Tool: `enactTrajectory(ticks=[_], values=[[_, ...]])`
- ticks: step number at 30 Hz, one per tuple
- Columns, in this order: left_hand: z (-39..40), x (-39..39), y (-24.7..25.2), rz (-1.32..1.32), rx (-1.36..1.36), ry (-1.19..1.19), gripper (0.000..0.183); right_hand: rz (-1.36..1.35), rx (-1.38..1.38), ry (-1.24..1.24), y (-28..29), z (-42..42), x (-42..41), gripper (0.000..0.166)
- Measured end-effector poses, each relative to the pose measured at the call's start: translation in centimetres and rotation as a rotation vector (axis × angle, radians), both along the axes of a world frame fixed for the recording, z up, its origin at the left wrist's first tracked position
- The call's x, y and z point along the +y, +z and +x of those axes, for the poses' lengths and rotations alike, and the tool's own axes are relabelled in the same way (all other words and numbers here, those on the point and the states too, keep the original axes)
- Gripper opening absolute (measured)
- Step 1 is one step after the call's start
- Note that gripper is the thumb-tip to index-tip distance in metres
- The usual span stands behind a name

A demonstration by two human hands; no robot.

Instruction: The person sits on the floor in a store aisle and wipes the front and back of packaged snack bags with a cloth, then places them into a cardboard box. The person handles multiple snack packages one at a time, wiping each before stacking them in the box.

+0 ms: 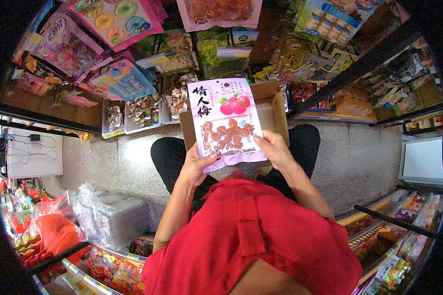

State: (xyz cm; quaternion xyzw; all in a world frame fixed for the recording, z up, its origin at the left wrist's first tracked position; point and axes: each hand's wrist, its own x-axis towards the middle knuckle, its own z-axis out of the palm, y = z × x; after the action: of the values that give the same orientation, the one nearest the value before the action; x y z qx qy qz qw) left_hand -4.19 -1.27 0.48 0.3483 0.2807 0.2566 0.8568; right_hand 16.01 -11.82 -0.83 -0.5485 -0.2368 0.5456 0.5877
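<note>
A pink and white bag of preserved plums [227, 123] is held up in front of my body, its printed front with a clear window towards me. My left hand [195, 167] grips its lower left corner, the thumb on the front. At the lower right edge, my right hand [275, 147] pinches the bag, also with the thumb in front. Behind and below the bag stands an open cardboard box [277, 103] between my knees. The bag hides much of the box's inside, and the visible part shows bare cardboard.
Snack bags hang from a display rack ahead, among them a bag with pictured doughnuts [118, 22]. White bins [144, 127] of wrapped sweets stand on the floor. A plastic-wrapped stack [114, 217] lies at left behind me. Shelves of packaged goods [387, 236] run along the right rear.
</note>
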Motion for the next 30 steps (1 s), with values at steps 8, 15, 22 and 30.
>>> enactTrajectory(ticks=[8, 15, 22, 30], values=[[2.7, 1.0, 1.4, 0.356, 0.309, -0.112, 0.048, -0.079, 0.068, -0.239, -3.9, 0.0, -0.1, 0.023], [2.4, 0.7, 0.2, 0.116, 0.168, -0.050, 0.050, -0.024, 0.125, -0.158, -1.4, 1.2, -0.6, 0.024], [1.4, 0.8, 0.0, 0.194, 0.180, -0.053, 0.047, 0.090, 0.286, -0.139, -1.1, 0.8, 0.4, 0.024], [1.0, 2.1, -2.5, -0.108, 0.116, 0.079, 0.034, 0.080, 0.022, -0.028, 0.1, -0.3, 0.4, 0.022]])
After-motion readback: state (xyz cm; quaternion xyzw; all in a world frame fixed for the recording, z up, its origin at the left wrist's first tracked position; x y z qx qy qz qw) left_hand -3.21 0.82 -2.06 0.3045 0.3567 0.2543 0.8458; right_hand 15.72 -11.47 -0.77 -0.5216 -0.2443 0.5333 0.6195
